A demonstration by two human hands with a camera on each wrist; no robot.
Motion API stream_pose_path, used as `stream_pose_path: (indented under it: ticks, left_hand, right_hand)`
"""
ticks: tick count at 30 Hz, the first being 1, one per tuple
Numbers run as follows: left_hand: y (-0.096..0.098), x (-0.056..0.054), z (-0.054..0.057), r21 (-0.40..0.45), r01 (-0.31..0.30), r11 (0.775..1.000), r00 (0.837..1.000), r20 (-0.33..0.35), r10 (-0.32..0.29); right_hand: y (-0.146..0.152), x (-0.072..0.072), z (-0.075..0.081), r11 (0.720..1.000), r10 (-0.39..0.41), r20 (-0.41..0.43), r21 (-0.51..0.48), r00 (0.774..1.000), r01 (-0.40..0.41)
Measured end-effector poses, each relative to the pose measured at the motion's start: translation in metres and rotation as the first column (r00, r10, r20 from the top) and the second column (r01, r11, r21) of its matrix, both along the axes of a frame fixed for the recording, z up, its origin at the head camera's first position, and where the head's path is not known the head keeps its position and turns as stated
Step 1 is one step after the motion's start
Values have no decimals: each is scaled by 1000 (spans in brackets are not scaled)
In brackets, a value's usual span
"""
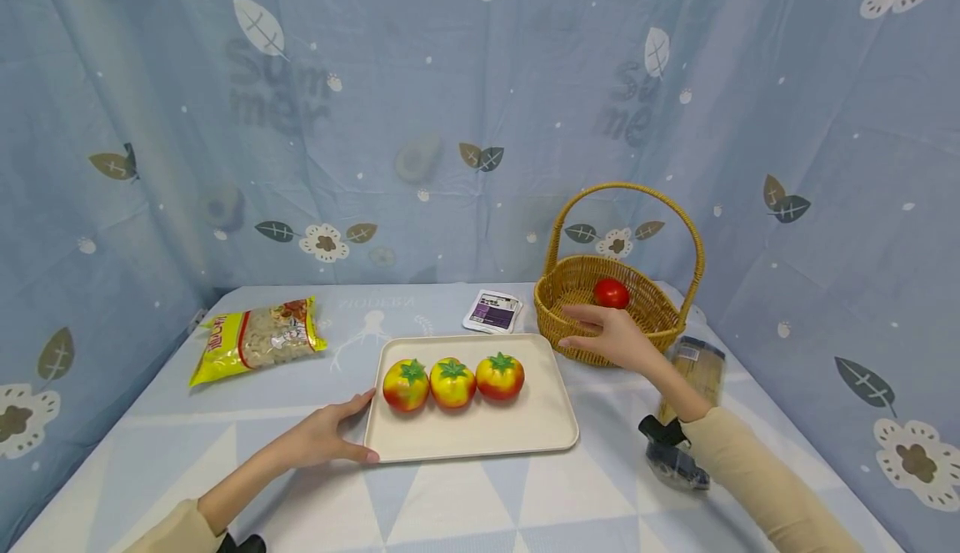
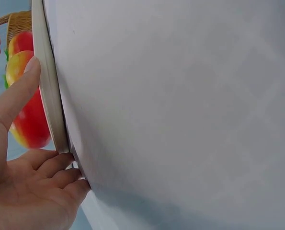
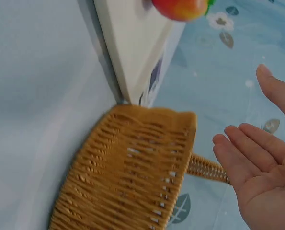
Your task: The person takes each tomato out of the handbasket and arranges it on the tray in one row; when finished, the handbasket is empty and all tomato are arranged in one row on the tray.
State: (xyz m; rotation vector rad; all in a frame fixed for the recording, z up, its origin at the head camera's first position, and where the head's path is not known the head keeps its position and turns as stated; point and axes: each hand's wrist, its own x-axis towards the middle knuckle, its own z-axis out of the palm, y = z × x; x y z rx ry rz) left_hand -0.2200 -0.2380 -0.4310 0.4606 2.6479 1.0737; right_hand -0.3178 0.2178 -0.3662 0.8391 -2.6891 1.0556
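Note:
Three red-and-yellow tomatoes with green tops, the leftmost tomato (image 1: 406, 385) among them, sit in a row on a cream tray (image 1: 480, 444). My left hand (image 1: 330, 434) touches the tray's left end, its thumb at the near corner and its fingers along the side; the left wrist view shows the thumb on the rim (image 2: 49, 91). Over the near edge of a wicker basket (image 1: 573, 278) is my right hand (image 1: 611, 338), fingers extended and holding nothing. Inside the basket lies a red tomato (image 1: 612, 294). In the right wrist view the right palm (image 3: 271, 191) is bare beside the basket.
A yellow bag (image 1: 258, 340) of pale food lies at the back left. Behind the tray is a small stack of cards (image 1: 492, 311). A jar (image 1: 697, 369) and a dark plastic-wrapped item (image 1: 677, 463) lie near the right forearm. A blue curtain (image 1: 420, 119) encloses the table.

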Motion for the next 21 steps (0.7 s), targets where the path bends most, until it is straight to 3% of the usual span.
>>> stream_pose_path:
  ticks: [8, 21]
  left_hand:
    - [-1, 0, -1, 4, 0, 1000, 1000, 2, 0]
    - [1, 0, 0, -3, -8, 1000, 1000, 8, 8]
  right_hand:
    - [21, -18, 7, 994, -65, -52, 82, 997, 69]
    - [46, -42, 13, 977, -164, 10, 140, 986, 161]
